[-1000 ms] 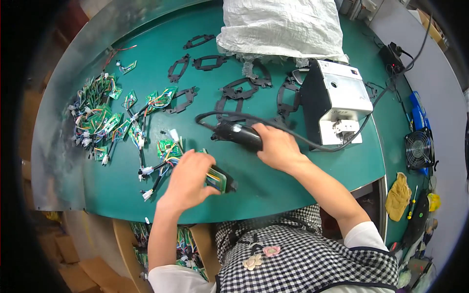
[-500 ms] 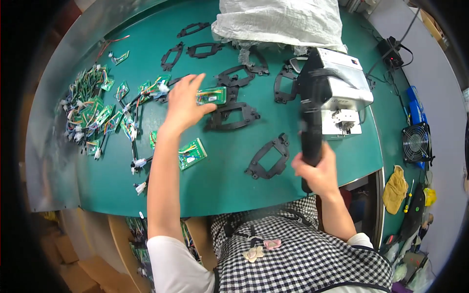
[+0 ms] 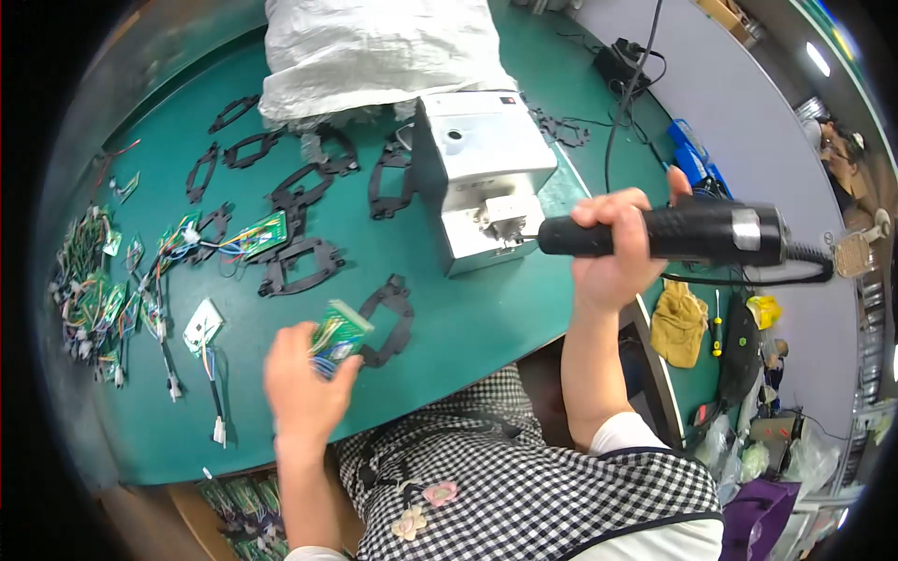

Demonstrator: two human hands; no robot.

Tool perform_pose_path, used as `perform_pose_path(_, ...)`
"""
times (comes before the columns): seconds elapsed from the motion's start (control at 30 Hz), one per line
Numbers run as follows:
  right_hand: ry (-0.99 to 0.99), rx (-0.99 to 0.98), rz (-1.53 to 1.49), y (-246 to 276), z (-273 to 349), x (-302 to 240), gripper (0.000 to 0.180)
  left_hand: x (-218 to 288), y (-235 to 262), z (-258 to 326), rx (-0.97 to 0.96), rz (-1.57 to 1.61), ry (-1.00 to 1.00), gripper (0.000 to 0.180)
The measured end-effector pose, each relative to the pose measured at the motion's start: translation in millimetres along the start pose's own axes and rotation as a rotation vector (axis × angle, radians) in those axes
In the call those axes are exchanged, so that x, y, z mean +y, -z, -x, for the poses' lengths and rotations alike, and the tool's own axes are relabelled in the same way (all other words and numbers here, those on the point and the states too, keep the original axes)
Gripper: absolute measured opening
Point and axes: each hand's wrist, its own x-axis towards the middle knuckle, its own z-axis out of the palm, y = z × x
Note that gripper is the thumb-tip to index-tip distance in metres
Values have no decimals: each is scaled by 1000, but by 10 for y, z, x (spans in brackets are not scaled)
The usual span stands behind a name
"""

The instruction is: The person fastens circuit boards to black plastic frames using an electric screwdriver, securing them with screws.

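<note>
My left hand grips a green circuit board with coloured wires, tilted above the near part of the bench. Just to its right lies a black plastic frame, partly behind the board. My right hand is wrapped round a black electric screwdriver, held level. The bit end of the screwdriver points left, at the metal block on the front of a silver screw feeder; I cannot tell whether it touches. Another green board rests by several black frames.
Wired boards pile up at the left, with a pale-backed board nearer. A white sack lies at the back. To the right are a tan glove, a yellow-handled screwdriver and a hanging cable.
The view has swung right. My left hand has left the board by the frames, come nearer and taken hold of a board. The screwdriver has turned from upright to level, bit towards the feeder.
</note>
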Motion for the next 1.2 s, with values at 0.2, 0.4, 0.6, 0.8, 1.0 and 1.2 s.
perform_pose_path(0.2, 15, -203, 114, 111, -50, 241, 62, 289, -477, -327, -251, -45, -200, 51)
perform_pose_path(0.4, -163, -978, -159, 203, -323, 428, 74, 255, -297, -275, -352, 49, -236, 49)
perform_pose_path(0.6, -262, -397, 151, -64, -284, 338, 64, 211, -259, -2, -31, 35, 55, 55)
perform_pose_path(0.8, -366, -180, 26, -50, 104, 191, 67, 327, -451, 44, -116, 63, -78, 53)
perform_pose_path(1.0, -440, -302, -41, -301, 636, 287, 72, 343, -544, -13, -122, 63, -75, 53)
perform_pose_path(1.2, -495, -371, -16, -336, 732, 469, 66, 347, -561, -53, -162, 79, -44, 52)
